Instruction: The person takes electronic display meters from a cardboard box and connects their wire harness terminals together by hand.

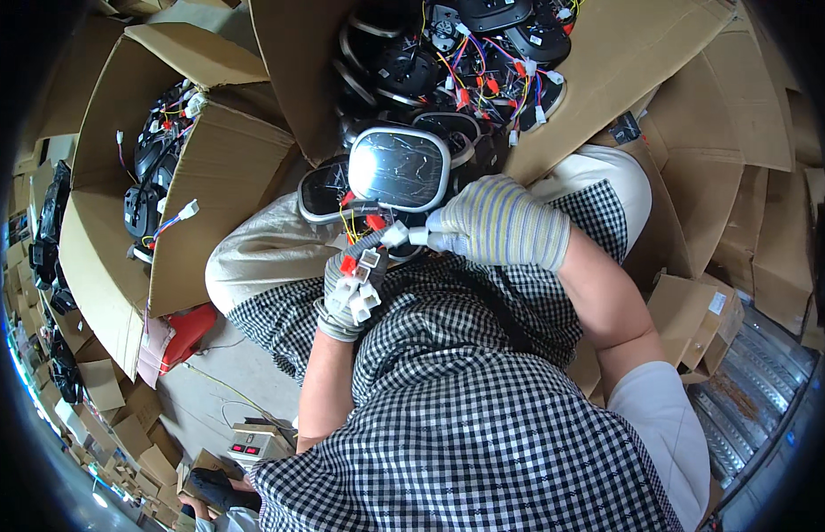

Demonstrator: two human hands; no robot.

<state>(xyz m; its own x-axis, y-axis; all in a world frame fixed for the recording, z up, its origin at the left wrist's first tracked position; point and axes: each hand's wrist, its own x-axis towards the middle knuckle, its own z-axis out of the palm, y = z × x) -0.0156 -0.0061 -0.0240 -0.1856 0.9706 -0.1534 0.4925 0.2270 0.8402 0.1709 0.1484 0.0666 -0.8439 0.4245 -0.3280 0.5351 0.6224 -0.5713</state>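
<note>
My left hand, in a striped knit glove, is closed round a grey-sleeved wiring harness whose several white plug connectors and a red one stick out over the glove. Gloved too, my right hand pinches a white connector beside another white connector of the bundle; whether the two touch I cannot tell. Just beyond my hands, a glossy black panel with a silver rounded rim reflects a bright light. A second silver-rimmed panel lies partly under it, with yellow and red wires by its lower edge.
An open cardboard box ahead holds many black round units with coloured wires. Another carton at the left holds similar units. Cartons and a ribbed metal surface lie at the right. A person sits at the lower left.
</note>
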